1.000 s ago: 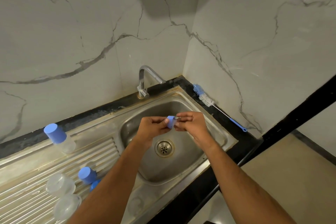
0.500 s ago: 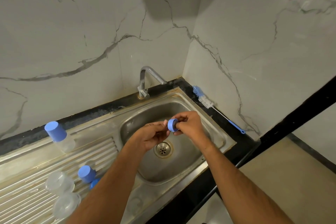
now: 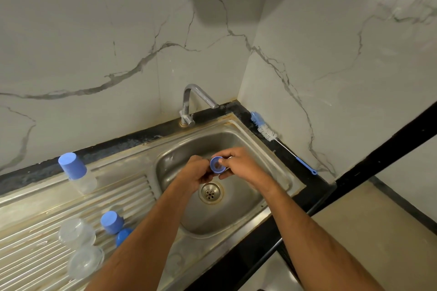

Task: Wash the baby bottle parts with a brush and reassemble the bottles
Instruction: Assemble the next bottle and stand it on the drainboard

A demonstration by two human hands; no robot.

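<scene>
Sink basin (image 3: 246, 210) open around the drain (image 3: 211, 192). Tap (image 3: 197, 99) overhangs its rear edge. Bottle (image 3: 76, 172), caps (image 3: 111, 222) and clear lids (image 3: 76, 232) crowd the draining board (image 3: 35, 231); brush (image 3: 281, 142) lies along the right wall.

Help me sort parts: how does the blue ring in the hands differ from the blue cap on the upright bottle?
The blue ring is small, open through and held over the sink; the blue cap is larger, closed on top and seated on its bottle. Both are blue.
</scene>
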